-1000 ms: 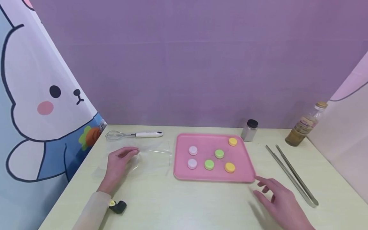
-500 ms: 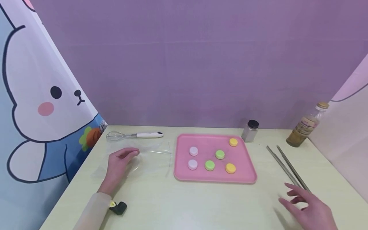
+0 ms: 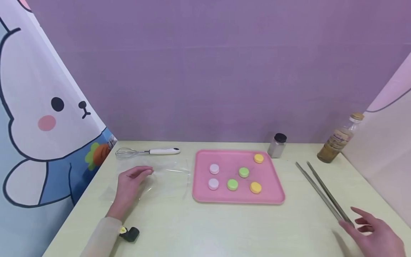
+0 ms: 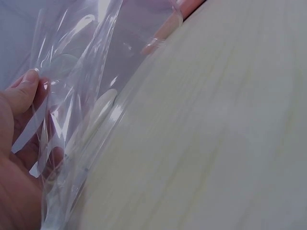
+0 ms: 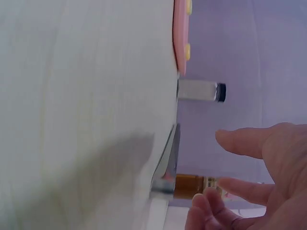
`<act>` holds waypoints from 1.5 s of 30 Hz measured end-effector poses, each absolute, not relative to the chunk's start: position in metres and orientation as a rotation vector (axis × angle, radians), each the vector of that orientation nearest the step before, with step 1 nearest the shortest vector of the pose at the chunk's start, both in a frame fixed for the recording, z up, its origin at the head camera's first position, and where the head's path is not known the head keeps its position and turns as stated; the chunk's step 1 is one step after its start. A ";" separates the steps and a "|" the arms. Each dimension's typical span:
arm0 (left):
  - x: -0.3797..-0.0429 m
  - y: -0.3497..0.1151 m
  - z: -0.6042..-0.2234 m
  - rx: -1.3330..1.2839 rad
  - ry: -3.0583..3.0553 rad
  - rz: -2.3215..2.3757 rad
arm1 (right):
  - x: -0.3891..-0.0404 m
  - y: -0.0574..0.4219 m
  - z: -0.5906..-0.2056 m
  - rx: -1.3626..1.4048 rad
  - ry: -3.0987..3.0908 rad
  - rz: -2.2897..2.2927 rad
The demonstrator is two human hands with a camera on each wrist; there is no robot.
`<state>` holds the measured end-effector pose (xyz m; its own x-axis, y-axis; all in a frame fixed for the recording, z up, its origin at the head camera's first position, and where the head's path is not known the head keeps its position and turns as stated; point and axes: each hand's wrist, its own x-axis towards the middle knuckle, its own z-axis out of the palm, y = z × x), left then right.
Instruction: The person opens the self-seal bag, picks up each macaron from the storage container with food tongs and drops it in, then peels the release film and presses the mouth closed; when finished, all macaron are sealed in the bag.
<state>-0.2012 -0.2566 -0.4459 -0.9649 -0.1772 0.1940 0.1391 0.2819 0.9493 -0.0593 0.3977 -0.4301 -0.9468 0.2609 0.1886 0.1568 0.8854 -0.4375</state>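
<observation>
The right hand (image 3: 379, 235) is held loosely spread, nothing grasped, by the joined end of the metal tongs (image 3: 330, 195), which are laid toward the right edge of the table (image 3: 224, 228), their long axis slanted leftward to the far edge. By the more distant left hand (image 3: 128, 185), a clear bag (image 3: 171, 178) is pinched.

Along the back edge of the table (image 3: 212, 230), at left, a white-handled whisk (image 3: 154, 151); farther right, a clear jar (image 3: 276, 149) with black lid; near the right corner, a tan-capped bottle (image 3: 339, 140) of brown liquid; beyond, a purple backdrop (image 3: 212, 78); at left, a rabbit-print sheet (image 3: 29, 103)
</observation>
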 end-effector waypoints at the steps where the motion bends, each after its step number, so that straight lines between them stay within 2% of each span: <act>1: -0.201 -0.257 -0.446 0.036 -2.291 -1.741 | -0.060 0.400 -0.431 -0.320 -2.827 0.623; 7: -0.201 -0.258 -0.445 0.033 -2.293 -1.748 | -0.066 0.415 -0.433 -0.332 -2.927 0.656; 18: -0.185 -0.245 -0.417 0.005 -2.298 -1.739 | -0.084 0.424 -0.434 -0.310 -3.109 0.780; 29: -0.185 -0.246 -0.416 -0.009 -2.285 -1.746 | -0.110 0.423 -0.442 -0.310 -3.020 0.878; 45: -0.185 -0.245 -0.416 0.027 -2.302 -1.752 | -0.130 0.411 -0.443 -0.247 -2.937 0.813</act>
<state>-0.1852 -0.2449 -0.4157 -0.9691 -0.1633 0.1847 0.1345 0.2777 0.9512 -0.1295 0.4109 -0.4428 -0.9834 0.1773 0.0381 0.1324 0.8459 -0.5166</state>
